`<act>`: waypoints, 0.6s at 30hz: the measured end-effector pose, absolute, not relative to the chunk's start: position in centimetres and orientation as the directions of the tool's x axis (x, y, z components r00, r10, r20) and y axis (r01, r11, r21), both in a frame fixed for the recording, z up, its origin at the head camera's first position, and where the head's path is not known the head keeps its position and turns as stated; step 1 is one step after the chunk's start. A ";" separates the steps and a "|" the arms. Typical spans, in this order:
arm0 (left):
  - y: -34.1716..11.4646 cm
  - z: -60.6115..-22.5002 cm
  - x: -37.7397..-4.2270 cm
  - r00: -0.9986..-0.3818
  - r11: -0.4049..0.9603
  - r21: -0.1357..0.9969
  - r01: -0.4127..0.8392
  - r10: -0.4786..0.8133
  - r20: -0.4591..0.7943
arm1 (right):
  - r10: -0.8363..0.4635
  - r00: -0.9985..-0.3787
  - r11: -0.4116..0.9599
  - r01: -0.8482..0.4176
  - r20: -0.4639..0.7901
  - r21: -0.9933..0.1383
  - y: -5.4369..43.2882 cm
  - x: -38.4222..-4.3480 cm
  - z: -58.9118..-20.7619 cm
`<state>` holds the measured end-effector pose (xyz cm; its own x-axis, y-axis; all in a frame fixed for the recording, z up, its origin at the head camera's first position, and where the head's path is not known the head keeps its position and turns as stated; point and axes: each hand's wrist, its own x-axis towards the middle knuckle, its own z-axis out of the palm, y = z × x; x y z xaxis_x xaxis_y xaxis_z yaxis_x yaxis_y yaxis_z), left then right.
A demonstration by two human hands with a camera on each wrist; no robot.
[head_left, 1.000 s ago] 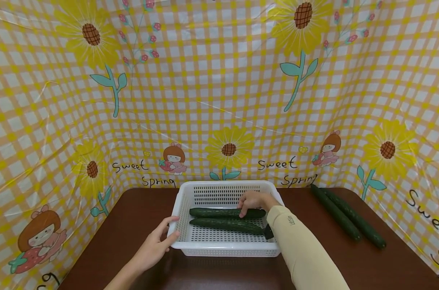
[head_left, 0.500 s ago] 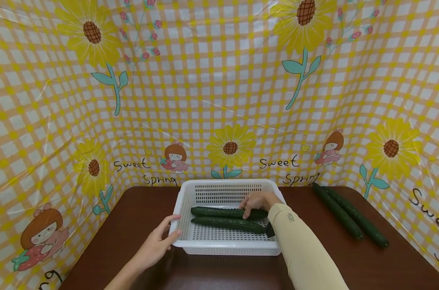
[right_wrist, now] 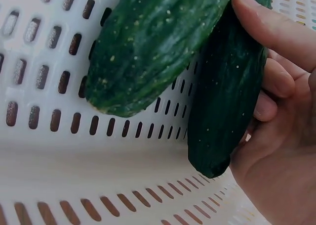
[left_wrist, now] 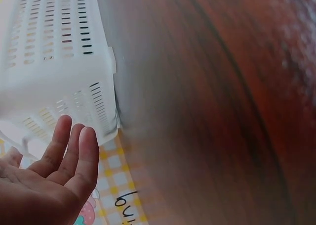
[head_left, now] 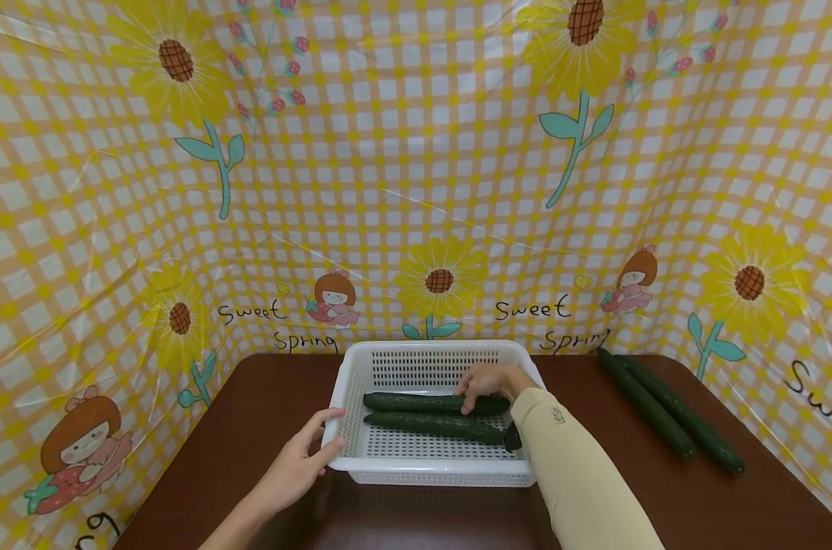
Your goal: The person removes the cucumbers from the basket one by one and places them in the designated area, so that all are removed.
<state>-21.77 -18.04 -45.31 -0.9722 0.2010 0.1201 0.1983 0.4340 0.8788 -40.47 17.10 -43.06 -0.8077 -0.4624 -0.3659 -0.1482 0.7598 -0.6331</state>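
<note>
Two dark green cucumbers lie side by side across a white perforated plastic basket [head_left: 443, 464]. My right hand [head_left: 487, 382] grips the rear cucumber [head_left: 416, 402] near its right end. In the right wrist view the thumb lies along one side of it, with fingers curled behind. Close by, the front cucumber [head_left: 422, 425] is untouched, and its right end is partly hidden by the wrist in the head view. My left hand [head_left: 292, 462] holds the basket's left rim with thumb and index finger. Its other fingers [left_wrist: 88, 158] extend near the outer wall in the left wrist view.
Two more cucumbers [head_left: 645, 405] lie together on the brown table [head_left: 264, 397], right of the basket. A yellow checked cloth [head_left: 388, 191] with flower prints hangs behind the table and along both sides.
The view has shifted slightly, so everything sits a little farther right in the frame. Both hands keep their places on the cucumber and basket, which show no clear movement of their own.
</note>
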 end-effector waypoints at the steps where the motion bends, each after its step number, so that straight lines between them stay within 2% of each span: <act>1: -18.0 -45.3 -21.7 -0.973 0.433 0.880 0.196 0.199 0.119 | -0.462 -0.807 0.760 -0.145 -0.369 -0.634 17.1 -40.5 -43.0; 9: -18.0 -45.2 -21.6 -0.975 0.452 0.871 0.192 0.187 0.118 | -0.505 -0.770 0.756 -0.174 -0.391 -0.631 17.2 -40.3 -42.4; 18: -17.9 -45.3 -21.6 -0.973 0.455 0.868 0.199 0.194 0.121 | -0.449 -0.812 0.778 -0.150 -0.373 -0.610 17.0 -39.7 -42.8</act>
<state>-21.58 -17.87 -45.32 -0.9735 0.1939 0.1213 0.1988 0.4548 0.8681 -39.75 17.04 -42.76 -0.8118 -0.4490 -0.3733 -0.1499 0.7781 -0.6100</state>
